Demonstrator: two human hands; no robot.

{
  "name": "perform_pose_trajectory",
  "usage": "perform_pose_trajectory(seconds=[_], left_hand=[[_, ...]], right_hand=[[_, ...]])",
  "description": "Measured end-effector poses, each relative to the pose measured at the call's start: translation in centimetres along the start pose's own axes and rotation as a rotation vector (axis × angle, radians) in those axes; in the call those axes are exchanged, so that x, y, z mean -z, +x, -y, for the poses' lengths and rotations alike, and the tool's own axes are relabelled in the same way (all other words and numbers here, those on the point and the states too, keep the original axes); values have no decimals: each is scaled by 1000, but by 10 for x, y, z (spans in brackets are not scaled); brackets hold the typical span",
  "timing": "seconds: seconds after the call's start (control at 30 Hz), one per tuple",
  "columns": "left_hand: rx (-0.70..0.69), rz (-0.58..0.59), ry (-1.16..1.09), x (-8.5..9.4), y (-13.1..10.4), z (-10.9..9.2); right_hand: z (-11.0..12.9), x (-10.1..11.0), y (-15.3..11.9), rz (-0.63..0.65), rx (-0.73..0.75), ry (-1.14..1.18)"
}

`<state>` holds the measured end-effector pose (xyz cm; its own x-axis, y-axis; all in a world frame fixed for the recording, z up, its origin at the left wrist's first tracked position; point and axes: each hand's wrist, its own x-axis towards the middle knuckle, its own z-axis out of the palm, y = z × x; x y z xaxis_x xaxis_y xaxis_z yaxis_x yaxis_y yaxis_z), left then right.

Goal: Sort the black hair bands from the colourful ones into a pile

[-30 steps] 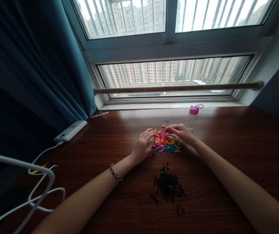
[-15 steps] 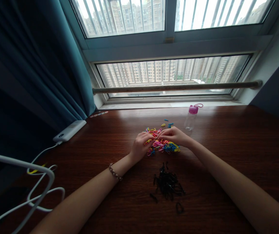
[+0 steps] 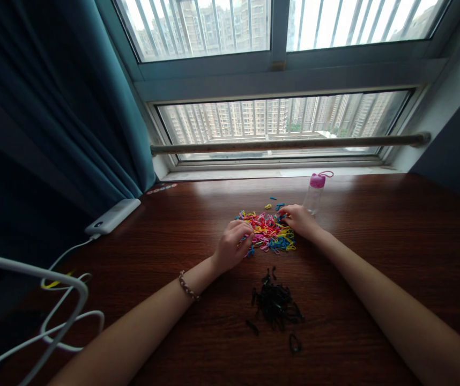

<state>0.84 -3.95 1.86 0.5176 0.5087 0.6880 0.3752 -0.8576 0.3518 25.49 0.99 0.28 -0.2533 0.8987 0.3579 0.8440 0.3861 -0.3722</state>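
A heap of small coloured elastic hair bands (image 3: 268, 230), in pink, red, yellow and blue, lies on the table. At its left edge is my left hand (image 3: 234, 245), fingers curled in with the tips close together; whatever they hold is hidden. My right hand (image 3: 299, 221) is at the heap's upper right edge, its thumb and fingers drawn together beside a few blue bands (image 3: 280, 206). I cannot make out what is between those fingertips. Nearer to me sits a pile of black bands (image 3: 277, 303), with a single black loop (image 3: 295, 343) apart from it.
A clear bottle with a pink lid (image 3: 317, 181) stands just behind my right hand. At the left, a white power bank (image 3: 113, 217) lies with a white cable (image 3: 69, 284) coming off it. A window with a rail (image 3: 286, 145) borders the table's far side.
My hands have parted. The right hand has moved right to the heap's far edge, while the left has stayed close to where it was. More of the coloured heap shows between them.
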Motion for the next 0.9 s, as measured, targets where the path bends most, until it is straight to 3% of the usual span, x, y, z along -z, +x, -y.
perform_pose_trajectory(seconds=[0.1, 0.23, 0.33, 0.5, 0.63, 0.73, 0.9], left_hand=[[-233, 170, 8, 2, 0, -16], [-497, 388, 14, 0, -1, -38], [-589, 450, 15, -3, -2, -45], [-618, 480, 36, -4, -3, -43], [-618, 472, 46, -4, -3, -42], [-617, 459, 47, -5, -4, -42], [-648, 475, 36, -5, -5, -40]], right_hand=[[2, 1, -3, -16, 5, -25], [2, 3, -2, -160, -84, -26], [-1, 2, 0, -103, -127, 67], [-2, -5, 2, 99, -120, 218], [1, -6, 4, 56, -122, 332], [4, 0, 6, 24, -186, 609], [14, 16, 4, 247, -290, 1094]])
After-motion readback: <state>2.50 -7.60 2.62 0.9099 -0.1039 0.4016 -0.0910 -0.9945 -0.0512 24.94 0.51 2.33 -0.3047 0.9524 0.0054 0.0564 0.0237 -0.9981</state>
